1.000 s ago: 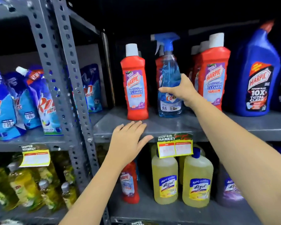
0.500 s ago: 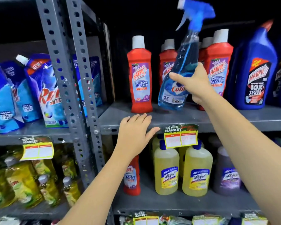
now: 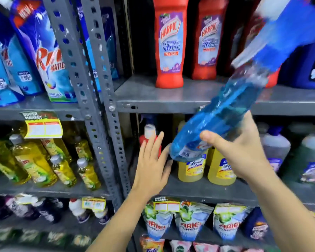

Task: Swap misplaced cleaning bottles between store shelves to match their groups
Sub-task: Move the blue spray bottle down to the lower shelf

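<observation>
My right hand grips a blue spray bottle by its base, tilted with the blue trigger head up to the right, in front of the upper shelf. Red Harpic bathroom cleaner bottles stand on that shelf. My left hand is spread open with fingers apart, right in front of a lone red Harpic bottle on the lower shelf, mostly hiding it. Whether the hand touches the bottle is unclear. Yellow Lizol bottles stand just right of it.
A grey perforated upright divides the racks. Blue Rin pouches sit upper left, yellow dish-liquid bottles below them. A large blue Harpic bottle stands upper right. Ariel pouches fill the shelf underneath.
My right hand has lifted the spray bottle off the upper shelf and brought it down and toward me. My left hand dropped from the shelf edge to the red bottle below.
</observation>
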A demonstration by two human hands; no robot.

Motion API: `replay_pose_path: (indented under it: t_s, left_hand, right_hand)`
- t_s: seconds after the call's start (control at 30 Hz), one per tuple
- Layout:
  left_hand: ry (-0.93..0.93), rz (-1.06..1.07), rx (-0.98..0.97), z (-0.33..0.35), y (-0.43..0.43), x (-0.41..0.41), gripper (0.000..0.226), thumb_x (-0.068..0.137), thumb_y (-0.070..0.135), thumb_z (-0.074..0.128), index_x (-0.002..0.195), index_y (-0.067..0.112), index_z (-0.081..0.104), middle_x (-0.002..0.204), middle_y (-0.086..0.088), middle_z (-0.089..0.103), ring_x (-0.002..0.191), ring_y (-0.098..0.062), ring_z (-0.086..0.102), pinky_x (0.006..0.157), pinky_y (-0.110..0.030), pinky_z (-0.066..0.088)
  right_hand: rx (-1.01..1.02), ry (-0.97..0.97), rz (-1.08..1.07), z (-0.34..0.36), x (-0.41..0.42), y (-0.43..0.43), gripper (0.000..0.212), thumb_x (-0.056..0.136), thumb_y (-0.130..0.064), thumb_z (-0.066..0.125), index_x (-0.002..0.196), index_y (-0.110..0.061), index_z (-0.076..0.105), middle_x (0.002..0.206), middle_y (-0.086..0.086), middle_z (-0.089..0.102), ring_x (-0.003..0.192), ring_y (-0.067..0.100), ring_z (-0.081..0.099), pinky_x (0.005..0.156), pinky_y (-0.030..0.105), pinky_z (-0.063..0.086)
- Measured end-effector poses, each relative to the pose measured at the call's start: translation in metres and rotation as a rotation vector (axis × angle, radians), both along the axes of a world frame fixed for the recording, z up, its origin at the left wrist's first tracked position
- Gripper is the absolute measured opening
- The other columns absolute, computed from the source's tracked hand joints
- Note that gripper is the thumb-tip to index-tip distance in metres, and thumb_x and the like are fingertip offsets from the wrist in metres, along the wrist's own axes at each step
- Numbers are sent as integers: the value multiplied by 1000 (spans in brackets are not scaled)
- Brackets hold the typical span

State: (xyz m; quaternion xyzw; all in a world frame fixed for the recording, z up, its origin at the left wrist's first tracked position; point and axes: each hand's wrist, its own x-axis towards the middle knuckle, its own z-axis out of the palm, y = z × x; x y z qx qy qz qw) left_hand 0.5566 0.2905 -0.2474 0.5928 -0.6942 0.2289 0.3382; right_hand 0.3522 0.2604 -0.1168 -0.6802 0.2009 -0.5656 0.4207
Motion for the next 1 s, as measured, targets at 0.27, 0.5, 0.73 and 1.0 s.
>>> replay_pose_path:
  t_s: [0.27, 0.5, 0.73, 1.0]
  left_hand:
    - [-3, 77, 493, -134, 3, 15, 50, 101, 36, 38, 145, 13, 35, 160, -14, 15, 145, -30, 18, 110, -53, 33]
    - [-119, 149, 716, -177, 12, 28, 61, 101, 53, 16, 145, 17, 39, 153, -14, 35, 140, -29, 34, 111, -51, 26]
    - [-115, 134, 717, -179, 14, 31, 59, 101, 53, 25, 150, 19, 29, 154, -8, 36, 143, -25, 28, 111, -45, 12]
    - [-117, 122, 698, -182, 16, 31, 60, 102, 53, 25, 152, 21, 22, 157, -7, 27, 146, -23, 18, 113, -45, 8]
  right_hand:
    - [267, 195, -54, -127, 25, -26, 66, 66, -7, 87, 116, -28, 49, 113, -7, 64, 100, -5, 64, 87, 16, 51]
    - [351, 376, -107, -188, 37, -59, 69, 73, -16, 84, 127, -18, 43, 123, 2, 62, 115, 15, 62, 100, 38, 50]
    - [405, 398, -127, -205, 33, -69, 62, 78, -13, 80, 126, -22, 41, 111, -14, 62, 101, -2, 62, 85, 14, 52]
    - [349, 474, -191, -216, 37, -68, 72, 74, -46, 79, 130, -28, 38, 125, 1, 59, 119, 16, 58, 98, 38, 52]
